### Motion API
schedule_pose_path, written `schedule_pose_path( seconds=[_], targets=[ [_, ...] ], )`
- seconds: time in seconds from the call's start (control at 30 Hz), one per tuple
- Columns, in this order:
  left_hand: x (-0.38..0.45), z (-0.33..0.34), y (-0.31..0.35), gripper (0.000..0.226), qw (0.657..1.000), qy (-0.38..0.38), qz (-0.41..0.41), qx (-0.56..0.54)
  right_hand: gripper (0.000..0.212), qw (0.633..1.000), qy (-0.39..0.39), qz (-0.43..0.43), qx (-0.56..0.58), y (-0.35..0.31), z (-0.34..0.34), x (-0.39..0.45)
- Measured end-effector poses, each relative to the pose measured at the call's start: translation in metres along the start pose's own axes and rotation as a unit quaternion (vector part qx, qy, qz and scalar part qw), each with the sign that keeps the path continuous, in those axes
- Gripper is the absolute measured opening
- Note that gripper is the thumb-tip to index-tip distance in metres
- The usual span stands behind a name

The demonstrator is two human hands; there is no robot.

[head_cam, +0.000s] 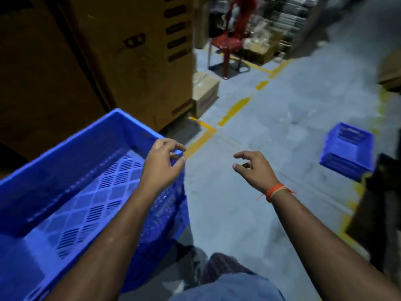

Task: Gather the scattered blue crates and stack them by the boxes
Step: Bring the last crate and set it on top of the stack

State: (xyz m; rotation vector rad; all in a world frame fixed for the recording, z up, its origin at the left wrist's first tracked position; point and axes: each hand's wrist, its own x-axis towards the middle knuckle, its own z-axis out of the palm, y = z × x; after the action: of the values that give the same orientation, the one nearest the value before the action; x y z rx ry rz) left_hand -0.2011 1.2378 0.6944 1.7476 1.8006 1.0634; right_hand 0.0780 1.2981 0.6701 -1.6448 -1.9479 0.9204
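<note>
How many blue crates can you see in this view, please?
2: a large crate at lower left beside the cardboard boxes, under the left hand, and a small crate on the floor at right. Others may lie outside the frame.

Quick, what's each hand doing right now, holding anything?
Left hand: open, fingers curled, empty, over the near blue crate corner.
Right hand: open, empty, above the floor.

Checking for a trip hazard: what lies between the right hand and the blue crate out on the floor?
In the head view, only bare grey floor separates the right hand from the far blue crate.
</note>
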Motion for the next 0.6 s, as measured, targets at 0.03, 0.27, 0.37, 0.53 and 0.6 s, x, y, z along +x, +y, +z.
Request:
schedule_pose_path(
  seconds=[0.03, 0.27, 0.37, 0.53, 0.6],
  targets=[
    [0.004, 0.019, 0.009, 0.021, 0.999, -0.029, 0.019, -0.015, 0.031, 1.000, 0.016, 0.020, 0.000, 0.019, -0.010, -0.011],
    [0.052, 0.140, 0.058, 0.017, 0.969, -0.220, 0.112, -0.013, 0.027, 0.982, 0.105, 0.155, 0.030, 0.131, -0.071, -0.053],
    [0.084, 0.193, 0.082, 0.016, 0.954, -0.270, 0.133, -0.003, 0.026, 0.971, 0.127, 0.196, 0.051, 0.176, -0.094, -0.054],
    [0.148, 0.299, 0.131, 0.016, 0.929, -0.343, 0.138, 0.021, 0.026, 0.953, 0.138, 0.264, 0.053, 0.253, -0.151, -0.040],
    [0.171, 0.336, 0.151, 0.016, 0.923, -0.356, 0.144, 0.017, 0.025, 0.950, 0.144, 0.272, 0.052, 0.281, -0.178, -0.027]
  ],
)
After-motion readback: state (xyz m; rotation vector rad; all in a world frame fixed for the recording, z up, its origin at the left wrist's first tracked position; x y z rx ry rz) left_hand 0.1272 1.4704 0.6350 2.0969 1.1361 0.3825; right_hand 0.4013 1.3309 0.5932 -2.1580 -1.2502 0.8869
